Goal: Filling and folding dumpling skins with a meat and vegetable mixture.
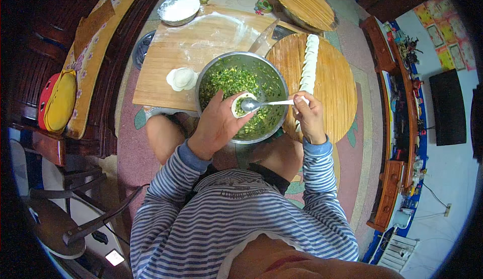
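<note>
A round dough wrapper [236,107] lies in my left hand [220,120], over the near part of a steel mixing bowl [281,118]. My right hand [310,114] grips the handle of a metal spoon [251,105], and its bowl is over the wrapper. Some green filling shows on the wrapper beside the spoon. Chopped green filling with yellow bits [234,77] fills much of the mixing bowl. To the left, a small pile of dough wrappers [182,79] rests on the wooden board. A row of dumplings [309,63] runs along a round slatted tray, partly hidden by my right hand.
The floured wooden board [162,60] holds a cleaver [264,35] behind the mixing bowl. A bowl of flour [179,9] stands at its far left corner. The round tray [336,90] is at right, with another round wooden board [305,5] beyond it. A tape roll [263,6] lies farther back.
</note>
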`<state>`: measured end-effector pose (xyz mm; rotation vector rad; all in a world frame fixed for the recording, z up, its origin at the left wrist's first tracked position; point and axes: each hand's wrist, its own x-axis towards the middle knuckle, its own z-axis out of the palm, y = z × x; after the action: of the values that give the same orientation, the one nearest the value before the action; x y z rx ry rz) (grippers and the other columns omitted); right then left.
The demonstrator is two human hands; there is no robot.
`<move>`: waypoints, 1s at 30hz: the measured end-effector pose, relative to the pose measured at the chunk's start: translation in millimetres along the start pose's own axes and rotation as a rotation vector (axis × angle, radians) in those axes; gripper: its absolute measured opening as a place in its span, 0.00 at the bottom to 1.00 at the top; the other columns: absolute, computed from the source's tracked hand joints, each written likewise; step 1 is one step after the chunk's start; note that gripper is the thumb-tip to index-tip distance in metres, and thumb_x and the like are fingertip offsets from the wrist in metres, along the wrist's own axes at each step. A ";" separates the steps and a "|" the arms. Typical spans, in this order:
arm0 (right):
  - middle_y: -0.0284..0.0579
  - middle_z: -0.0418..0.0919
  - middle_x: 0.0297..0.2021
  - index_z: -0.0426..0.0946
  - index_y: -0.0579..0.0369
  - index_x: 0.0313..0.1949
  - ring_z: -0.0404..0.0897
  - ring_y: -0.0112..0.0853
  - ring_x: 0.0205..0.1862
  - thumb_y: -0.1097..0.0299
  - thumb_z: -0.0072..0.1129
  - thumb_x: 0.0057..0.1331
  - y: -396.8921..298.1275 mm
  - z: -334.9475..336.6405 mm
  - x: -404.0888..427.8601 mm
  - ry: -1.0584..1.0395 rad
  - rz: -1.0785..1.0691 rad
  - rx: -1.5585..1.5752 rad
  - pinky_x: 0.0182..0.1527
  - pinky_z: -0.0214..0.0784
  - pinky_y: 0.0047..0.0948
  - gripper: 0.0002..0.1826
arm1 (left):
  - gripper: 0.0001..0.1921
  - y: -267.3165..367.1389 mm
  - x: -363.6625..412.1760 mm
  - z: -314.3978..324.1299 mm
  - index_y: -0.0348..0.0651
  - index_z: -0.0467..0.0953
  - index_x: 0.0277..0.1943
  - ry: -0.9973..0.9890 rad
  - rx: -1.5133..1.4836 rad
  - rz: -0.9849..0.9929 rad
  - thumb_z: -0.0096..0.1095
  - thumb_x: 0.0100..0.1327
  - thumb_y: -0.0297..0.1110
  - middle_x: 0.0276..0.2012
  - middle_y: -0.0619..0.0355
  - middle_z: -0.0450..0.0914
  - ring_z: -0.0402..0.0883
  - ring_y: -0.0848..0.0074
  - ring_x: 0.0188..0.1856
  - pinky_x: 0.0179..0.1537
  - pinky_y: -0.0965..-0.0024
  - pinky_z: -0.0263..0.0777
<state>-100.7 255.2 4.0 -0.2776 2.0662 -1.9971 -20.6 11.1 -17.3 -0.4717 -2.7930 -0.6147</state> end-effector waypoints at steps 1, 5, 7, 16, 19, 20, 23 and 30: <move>0.23 0.67 0.21 0.80 0.56 0.41 0.57 0.12 0.18 0.63 0.54 0.72 2.5 -1.0 0.5 -0.019 0.013 -0.002 0.20 0.46 0.15 0.11 | 0.18 0.1 0.0 0.6 0.59 0.78 0.57 0.000 0.000 0.011 0.53 0.66 0.35 0.56 0.57 0.78 0.72 0.69 0.61 0.61 0.54 0.65; 0.24 0.67 0.21 0.80 0.56 0.40 0.58 0.12 0.18 0.64 0.54 0.72 7.8 -4.0 2.4 -0.009 -0.019 0.140 0.20 0.46 0.15 0.10 | 0.18 0.6 -1.0 0.6 0.59 0.77 0.58 0.028 -0.560 -0.101 0.53 0.66 0.36 0.57 0.59 0.78 0.71 0.69 0.62 0.62 0.53 0.64; 0.26 0.67 0.20 0.78 0.59 0.41 0.58 0.14 0.17 0.66 0.52 0.72 9.7 -4.8 5.6 0.027 0.071 0.249 0.20 0.47 0.16 0.10 | 0.18 0.5 -1.1 -1.1 0.59 0.77 0.58 0.045 0.150 0.121 0.53 0.66 0.36 0.57 0.59 0.78 0.71 0.69 0.62 0.63 0.53 0.64; 0.28 0.67 0.20 0.77 0.61 0.40 0.58 0.14 0.17 0.67 0.51 0.72 25.6 7.7 6.5 0.036 0.180 0.347 0.18 0.46 0.15 0.10 | 0.19 -5.9 -4.6 -11.0 0.62 0.77 0.59 -0.017 0.193 0.184 0.52 0.66 0.35 0.59 0.57 0.76 0.73 0.69 0.60 0.62 0.50 0.64; 0.27 0.67 0.20 0.78 0.60 0.40 0.59 0.14 0.18 0.67 0.52 0.72 19.2 2.4 8.1 0.080 0.151 0.224 0.19 0.48 0.16 0.10 | 0.20 -17.2 -4.9 -15.6 0.62 0.77 0.58 0.035 0.666 0.336 0.53 0.65 0.33 0.59 0.55 0.76 0.74 0.67 0.59 0.63 0.52 0.63; 0.26 0.66 0.20 0.78 0.59 0.40 0.59 0.14 0.18 0.67 0.52 0.72 16.2 -0.7 9.7 0.079 0.116 0.191 0.19 0.49 0.16 0.09 | 0.20 -17.2 -8.0 -16.9 0.63 0.77 0.58 -0.032 0.377 0.209 0.53 0.64 0.32 0.58 0.54 0.76 0.74 0.67 0.58 0.64 0.53 0.62; 0.25 0.68 0.20 0.78 0.58 0.39 0.61 0.13 0.19 0.66 0.52 0.72 12.5 -3.3 14.6 0.131 -0.077 -0.128 0.21 0.51 0.16 0.10 | 0.18 -26.7 -6.1 -21.6 0.51 0.72 0.62 -0.044 1.872 0.539 0.45 0.71 0.36 0.61 0.51 0.72 0.71 0.64 0.61 0.68 0.56 0.58; 0.56 0.79 0.27 0.78 0.59 0.37 0.81 0.49 0.29 0.69 0.53 0.69 31.2 32.3 10.2 0.031 -0.435 -1.025 0.33 0.72 0.41 0.08 | 0.31 -20.3 -5.1 -22.9 0.22 0.54 0.67 -0.526 3.773 1.092 0.21 0.79 0.46 0.65 0.43 0.64 0.62 0.59 0.68 0.74 0.58 0.51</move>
<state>-99.1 222.6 -28.4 -0.9314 3.0656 -0.8831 -19.5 -17.8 -6.1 0.3108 -0.7173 -3.1036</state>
